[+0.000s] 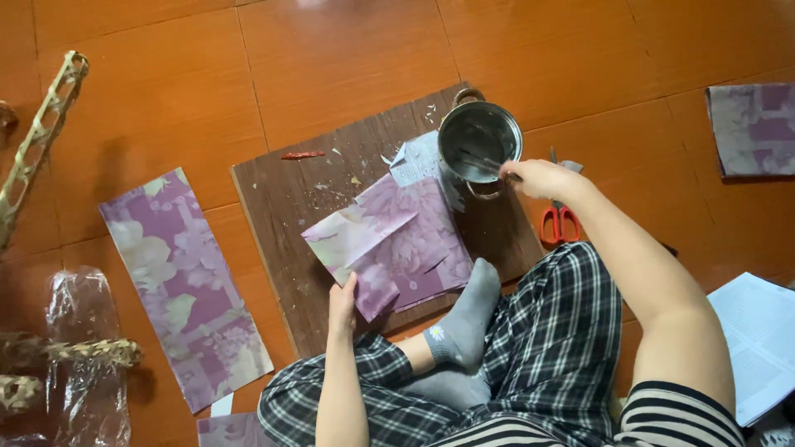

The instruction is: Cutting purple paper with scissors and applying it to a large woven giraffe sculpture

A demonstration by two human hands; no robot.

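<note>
I sit cross-legged on an orange tiled floor with a brown wooden board [281,207] in front of me. My left hand [342,300] grips the near edge of a folded purple floral paper sheet [397,240] that lies on the board. My right hand [538,177] reaches to a small steel pot [479,141] at the board's far right corner and holds a thin stick or brush [489,163] that dips into the pot. A grey sock on my foot [468,319] rests on the board's near edge.
Red-handled scissors [560,217] lie right of the board. A long purple floral strip [184,281] lies left, another piece [754,128] at far right. White printed pages [758,339] sit at right. Woven bamboo strips [37,141] and clear plastic wrap [79,348] are at left.
</note>
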